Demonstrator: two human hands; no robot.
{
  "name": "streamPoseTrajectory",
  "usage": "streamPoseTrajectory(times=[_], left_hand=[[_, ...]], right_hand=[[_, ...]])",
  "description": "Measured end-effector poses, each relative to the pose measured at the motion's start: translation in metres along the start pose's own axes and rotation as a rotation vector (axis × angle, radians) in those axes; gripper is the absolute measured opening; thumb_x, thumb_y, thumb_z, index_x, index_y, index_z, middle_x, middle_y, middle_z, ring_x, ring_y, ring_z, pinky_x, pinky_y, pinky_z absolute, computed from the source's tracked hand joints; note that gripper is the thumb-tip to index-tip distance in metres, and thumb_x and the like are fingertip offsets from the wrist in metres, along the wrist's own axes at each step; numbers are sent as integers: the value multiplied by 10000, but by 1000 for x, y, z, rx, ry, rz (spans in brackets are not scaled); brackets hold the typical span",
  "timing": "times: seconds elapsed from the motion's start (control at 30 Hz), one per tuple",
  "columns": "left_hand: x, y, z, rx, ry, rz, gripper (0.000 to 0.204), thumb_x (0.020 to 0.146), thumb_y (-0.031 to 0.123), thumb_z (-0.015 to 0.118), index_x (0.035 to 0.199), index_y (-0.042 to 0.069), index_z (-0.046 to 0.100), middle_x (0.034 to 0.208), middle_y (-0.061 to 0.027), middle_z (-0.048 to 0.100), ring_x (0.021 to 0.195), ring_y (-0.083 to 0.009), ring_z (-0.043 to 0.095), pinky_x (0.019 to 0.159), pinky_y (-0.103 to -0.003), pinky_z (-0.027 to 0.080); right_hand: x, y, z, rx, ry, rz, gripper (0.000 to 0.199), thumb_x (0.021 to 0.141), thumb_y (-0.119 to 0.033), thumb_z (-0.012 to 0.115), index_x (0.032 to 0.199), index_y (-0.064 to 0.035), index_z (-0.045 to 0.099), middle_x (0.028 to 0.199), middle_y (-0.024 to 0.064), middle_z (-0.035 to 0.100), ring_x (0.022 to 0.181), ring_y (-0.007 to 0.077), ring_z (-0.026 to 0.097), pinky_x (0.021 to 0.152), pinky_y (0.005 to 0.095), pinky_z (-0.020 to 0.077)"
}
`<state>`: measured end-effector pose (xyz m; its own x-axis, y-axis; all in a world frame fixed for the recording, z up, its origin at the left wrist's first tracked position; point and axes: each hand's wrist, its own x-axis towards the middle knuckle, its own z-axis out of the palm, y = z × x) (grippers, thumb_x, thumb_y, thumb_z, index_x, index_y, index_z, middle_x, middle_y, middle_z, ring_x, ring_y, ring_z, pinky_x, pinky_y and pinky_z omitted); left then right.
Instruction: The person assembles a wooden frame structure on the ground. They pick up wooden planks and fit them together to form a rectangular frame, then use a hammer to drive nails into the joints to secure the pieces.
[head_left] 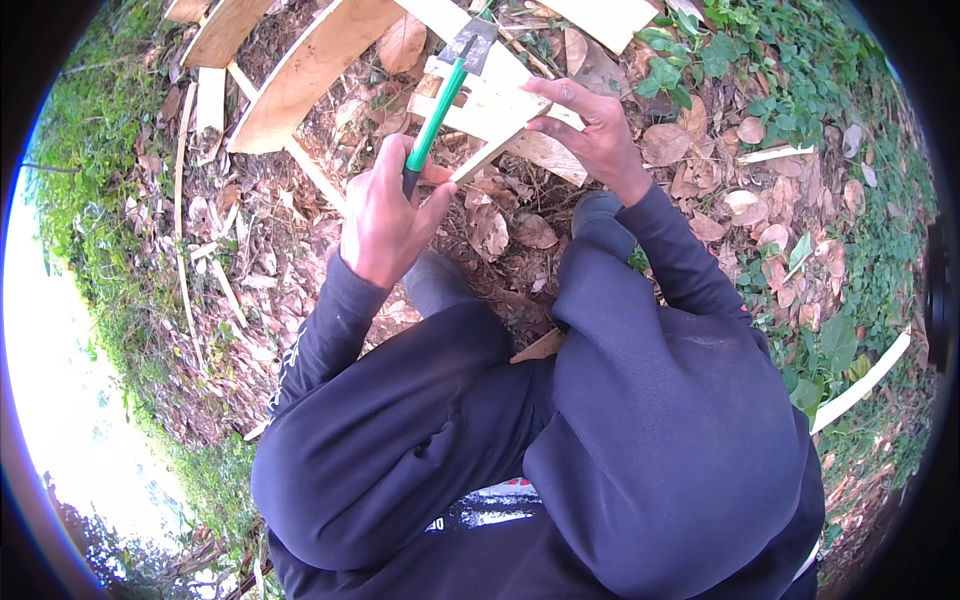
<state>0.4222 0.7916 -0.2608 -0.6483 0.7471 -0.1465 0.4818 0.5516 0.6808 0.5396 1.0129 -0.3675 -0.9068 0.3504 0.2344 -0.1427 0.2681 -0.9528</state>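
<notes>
My left hand [385, 215] is closed around the lower end of a hammer's green handle [437, 110]. The hammer's dark metal head [472, 45] is raised over pale wooden slats [480, 100] lying crossed on the ground. My right hand [590, 125] rests on those slats, fingers spread over a slat's end and thumb pressing its edge. Both arms wear dark blue sleeves. My knees, in dark trousers, fill the lower middle of the view.
More pale planks [300, 75] lie at the upper left and a board [605, 18] at the top. A thin white strip [865, 380] lies at the right. Dry brown leaves [490, 230] cover the soil; green creepers [790, 70] grow at the right and grass at the left.
</notes>
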Motion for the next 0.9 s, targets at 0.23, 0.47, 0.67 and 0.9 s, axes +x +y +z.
streamPoseTrajectory(times=[0.23, 0.47, 0.67, 0.9], left_hand=[[3, -1, -3, 16, -30, 14, 303, 751, 82, 774, 935, 30, 538, 779, -39, 703, 509, -103, 501, 525, -279, 441], [4, -1, -4, 16, -55, -11, 301, 754, 86, 775, 947, 29, 550, 776, -35, 700, 510, -103, 499, 522, -278, 438], [5, -1, -5, 22, -65, -18, 309, 750, 96, 771, 961, 23, 556, 772, -35, 699, 511, -104, 497, 521, -277, 432], [8, -1, -7, 31, -62, 55, 327, 763, 119, 766, 1003, 16, 570, 761, -36, 693, 514, -98, 488, 524, -276, 423]], right_hand=[[-1, 3, 2, -10, 22, -49, 474, 808, -237, 788, 1236, -88, 651, 1039, 119, 707, 943, 210, 684, 834, 339, 530], [-6, -9, 26, 145, 56, 83, 663, 756, -189, 850, 1296, -52, 490, 1181, 81, 591, 1163, 140, 543, 998, 301, 440], [-7, -3, 22, 119, 22, 72, 613, 784, -176, 830, 1281, -38, 499, 1177, 89, 605, 1124, 148, 577, 987, 308, 454], [-4, 7, 9, 144, -20, 33, 486, 820, -133, 790, 1242, -13, 582, 1199, 89, 629, 1130, 144, 582, 1006, 304, 444]])
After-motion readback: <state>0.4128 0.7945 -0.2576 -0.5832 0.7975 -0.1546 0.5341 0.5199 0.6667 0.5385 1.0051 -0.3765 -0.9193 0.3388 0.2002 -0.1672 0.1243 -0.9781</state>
